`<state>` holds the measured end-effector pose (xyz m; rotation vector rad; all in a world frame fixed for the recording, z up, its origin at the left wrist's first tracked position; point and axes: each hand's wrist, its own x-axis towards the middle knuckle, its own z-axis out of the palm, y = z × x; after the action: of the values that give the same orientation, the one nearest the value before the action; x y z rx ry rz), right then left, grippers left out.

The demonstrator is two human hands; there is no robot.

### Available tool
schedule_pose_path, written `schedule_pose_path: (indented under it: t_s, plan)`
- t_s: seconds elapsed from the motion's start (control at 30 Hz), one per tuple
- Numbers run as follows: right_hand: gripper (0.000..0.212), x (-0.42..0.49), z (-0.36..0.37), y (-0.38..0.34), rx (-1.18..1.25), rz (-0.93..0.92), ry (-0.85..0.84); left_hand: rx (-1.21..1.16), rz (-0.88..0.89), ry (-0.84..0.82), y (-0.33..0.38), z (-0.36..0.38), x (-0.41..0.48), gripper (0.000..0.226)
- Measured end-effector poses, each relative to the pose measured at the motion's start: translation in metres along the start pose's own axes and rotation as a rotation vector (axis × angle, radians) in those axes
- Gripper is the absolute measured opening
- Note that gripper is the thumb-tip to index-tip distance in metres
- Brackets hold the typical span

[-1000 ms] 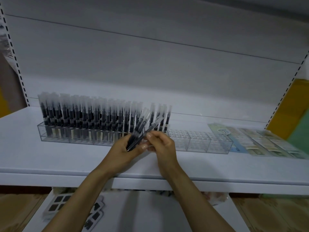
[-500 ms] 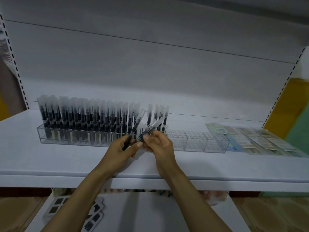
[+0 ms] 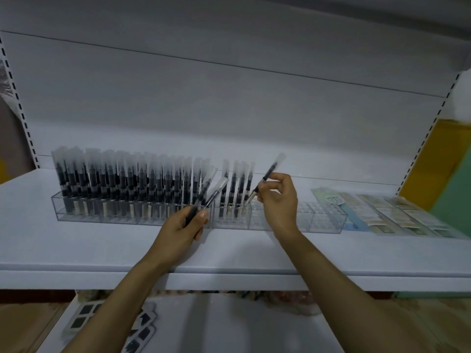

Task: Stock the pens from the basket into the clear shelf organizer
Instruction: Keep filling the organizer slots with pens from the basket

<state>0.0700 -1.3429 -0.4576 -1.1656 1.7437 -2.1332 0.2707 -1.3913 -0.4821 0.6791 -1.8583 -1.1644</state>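
Note:
A long clear shelf organizer [image 3: 321, 220] lies on the white shelf. Its left two thirds hold several upright black pens [image 3: 132, 184] in clear sleeves, and its right cells stand bare. My left hand [image 3: 186, 222] grips a small bundle of pens [image 3: 212, 192] in front of the organizer's middle. My right hand [image 3: 277, 197] pinches a single pen [image 3: 267, 177], tilted, with its lower tip just above the cells beside the last standing pens. The basket is out of view.
Flat packets [image 3: 387, 212] lie on the shelf to the right of the organizer. The white shelf front edge [image 3: 229, 278] runs across below my forearms. Dark-patterned cards [image 3: 142, 324] lie on a lower shelf at bottom left.
My right hand has pulled one pen out of the bundle and carried it right and up to the organizer's bare cells. My left hand stays put with the remaining pens.

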Motion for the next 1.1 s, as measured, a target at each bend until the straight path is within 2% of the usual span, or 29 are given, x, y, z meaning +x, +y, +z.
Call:
schedule_pose_path:
  t_s: [0.23, 0.4, 0.47, 0.8, 1.1]
  plan:
    - [0.022, -0.009, 0.006, 0.023, -0.303, -0.245, -0.089, -0.046, -0.049, 0.011, 0.0, 0.0, 0.0, 0.04]
    - [0.027, -0.023, 0.017, 0.032, -0.397, -0.354, 0.093, -0.071, -0.088, 0.018, 0.0, -0.001, -0.001, 0.036]
    - [0.028, -0.022, 0.019, 0.033, -0.489, -0.406, 0.108, -0.065, -0.085, 0.018, 0.0, -0.001, 0.0, 0.036]
    - [0.026, -0.02, 0.02, 0.035, -0.502, -0.327, 0.079, -0.099, -0.099, 0.026, 0.003, 0.001, -0.002, 0.032]
    - [0.026, -0.021, 0.021, 0.037, -0.547, -0.374, 0.071, -0.088, -0.095, 0.004, 0.001, 0.002, -0.002, 0.033]
